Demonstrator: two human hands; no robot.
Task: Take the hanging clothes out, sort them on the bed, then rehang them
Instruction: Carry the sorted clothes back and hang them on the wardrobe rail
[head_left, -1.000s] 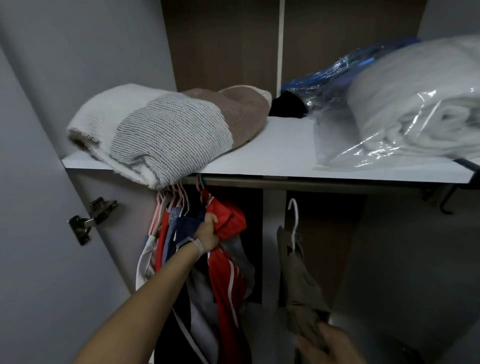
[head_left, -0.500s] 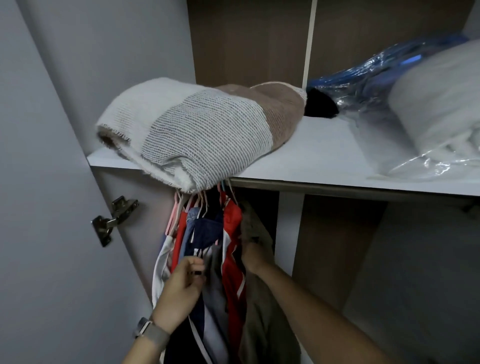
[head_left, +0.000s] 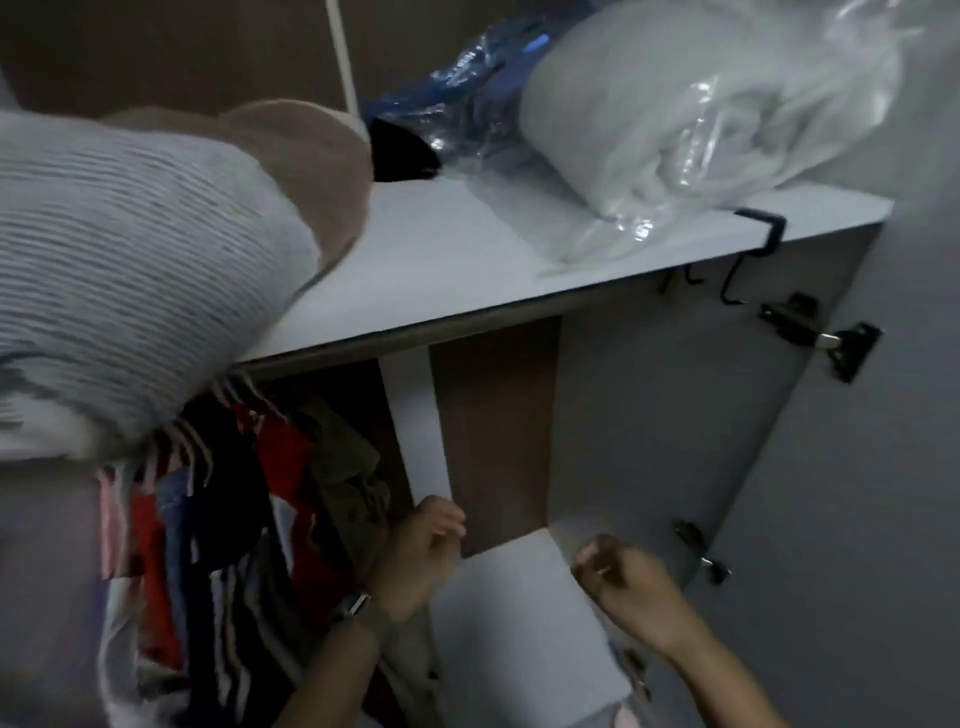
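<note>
Clothes (head_left: 234, 499) hang packed together at the left of the wardrobe, under the shelf (head_left: 441, 270). Left hand (head_left: 421, 556), just beside them, has curled fingers and seems to hold nothing, though blur hides it. Right hand (head_left: 623, 587) is loosely curled, empty.

Hanging clothes (head_left: 223, 499) are crowding the wardrobe's left part under the shelf (head_left: 447, 291), with a folded blanket (head_left: 130, 270) overhanging its edge above them. Right of the white divider (head_left: 415, 426), open room is lying beneath the shelf, where black hooks (head_left: 727, 280) are dangling.
</note>
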